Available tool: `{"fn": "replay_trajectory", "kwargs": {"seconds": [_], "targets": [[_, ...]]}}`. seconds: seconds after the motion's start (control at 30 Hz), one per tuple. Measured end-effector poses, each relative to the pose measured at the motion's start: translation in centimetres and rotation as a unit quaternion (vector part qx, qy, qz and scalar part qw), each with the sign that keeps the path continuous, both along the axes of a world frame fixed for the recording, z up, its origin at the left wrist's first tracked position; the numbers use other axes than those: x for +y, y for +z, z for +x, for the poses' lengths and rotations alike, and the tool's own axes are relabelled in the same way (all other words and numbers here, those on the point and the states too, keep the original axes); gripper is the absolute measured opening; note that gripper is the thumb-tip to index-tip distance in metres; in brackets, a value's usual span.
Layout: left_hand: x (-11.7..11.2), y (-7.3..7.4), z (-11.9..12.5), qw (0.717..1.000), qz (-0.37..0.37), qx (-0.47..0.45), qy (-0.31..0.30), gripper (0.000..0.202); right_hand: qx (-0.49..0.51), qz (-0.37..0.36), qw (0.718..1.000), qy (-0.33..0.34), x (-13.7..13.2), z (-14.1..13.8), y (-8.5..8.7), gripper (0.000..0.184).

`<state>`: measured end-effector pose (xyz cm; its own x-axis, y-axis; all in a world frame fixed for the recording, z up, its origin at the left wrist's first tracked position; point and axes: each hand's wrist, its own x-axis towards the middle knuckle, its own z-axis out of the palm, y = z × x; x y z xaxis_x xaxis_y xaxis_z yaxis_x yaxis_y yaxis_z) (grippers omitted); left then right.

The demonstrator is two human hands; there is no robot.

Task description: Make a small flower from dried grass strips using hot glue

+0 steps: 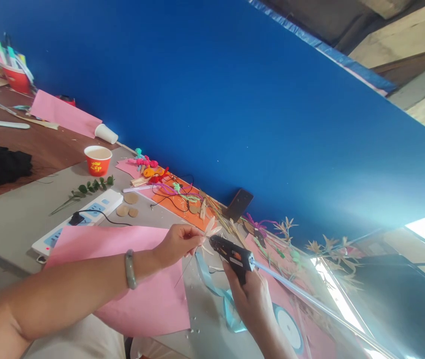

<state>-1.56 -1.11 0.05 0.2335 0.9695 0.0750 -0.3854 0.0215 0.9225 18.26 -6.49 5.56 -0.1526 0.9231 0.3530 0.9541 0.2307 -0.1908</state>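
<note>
My left hand is closed in a pinch on a pale artificial flower with thin, light petals. A thin dark stem hangs down from below those fingers. Wrapped round the handle of a black hot glue gun is my right hand. A long translucent glue stick sticks out of the gun's back end. The gun's nozzle points left at the flower, very close to it; whether they touch I cannot tell. Beneath my left forearm lies a pink sheet, and a light blue ribbon curls between the hands.
A white power strip with a plugged-in cable lies at left, near a green leafy sprig and a red paper cup. A phone leans against the blue wall. Colourful craft pieces and dried stems line the wall's foot.
</note>
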Motion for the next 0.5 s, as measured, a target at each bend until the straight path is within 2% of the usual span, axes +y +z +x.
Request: {"fn": "replay_trajectory", "kwargs": {"seconds": [0.2,0.4,0.5], "targets": [[0.06,-0.17,-0.03,1.0,0.001,0.005,-0.005,0.024,0.009,0.015,1.0,-0.012,0.32,0.35,-0.42,0.048],[-0.03,0.07,-0.15,1.0,0.006,0.008,-0.008,0.024,0.001,-0.005,1.0,0.005,-0.11,-0.04,0.08,0.046],[-0.02,0.01,-0.11,1.0,0.009,0.01,-0.008,0.025,-0.001,0.01,1.0,-0.001,-0.09,-0.07,0.04,0.047]]}}
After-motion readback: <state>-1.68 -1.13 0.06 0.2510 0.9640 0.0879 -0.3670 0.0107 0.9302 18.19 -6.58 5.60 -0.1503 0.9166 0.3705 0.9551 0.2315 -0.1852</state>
